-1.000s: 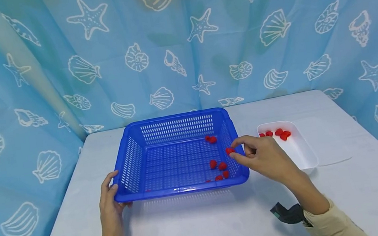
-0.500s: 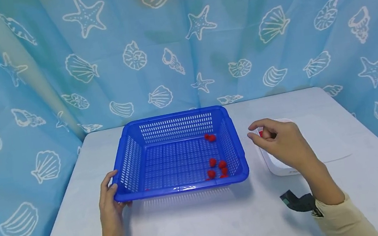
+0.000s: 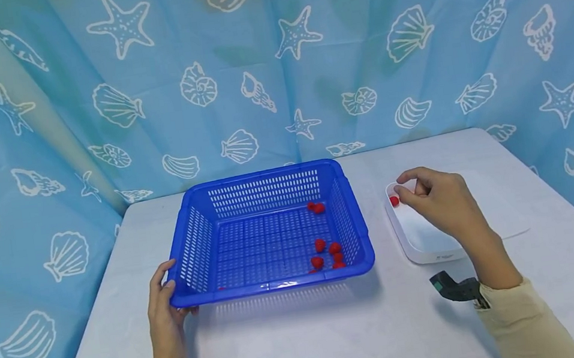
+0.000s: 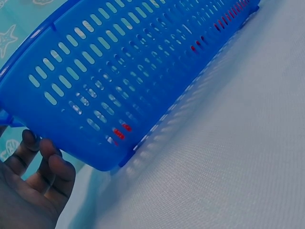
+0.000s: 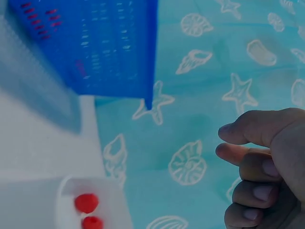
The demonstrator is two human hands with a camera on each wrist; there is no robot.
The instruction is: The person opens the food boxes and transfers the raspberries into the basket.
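The left hand grips the blue basket at its near left corner on the white counter. The right hand hangs over the white container, thumb and index finger a narrow gap apart, the other fingers curled in. Red berries lie in the basket, mostly toward its right side; its near rim partly covers some. The right hand hides part of the container, whose lower portion is cut off in the right wrist view, where two berries show inside.

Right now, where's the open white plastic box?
In the head view, the white plastic box sits on the white table, just right of the blue slotted plastic basket and partly hidden by the right hand.
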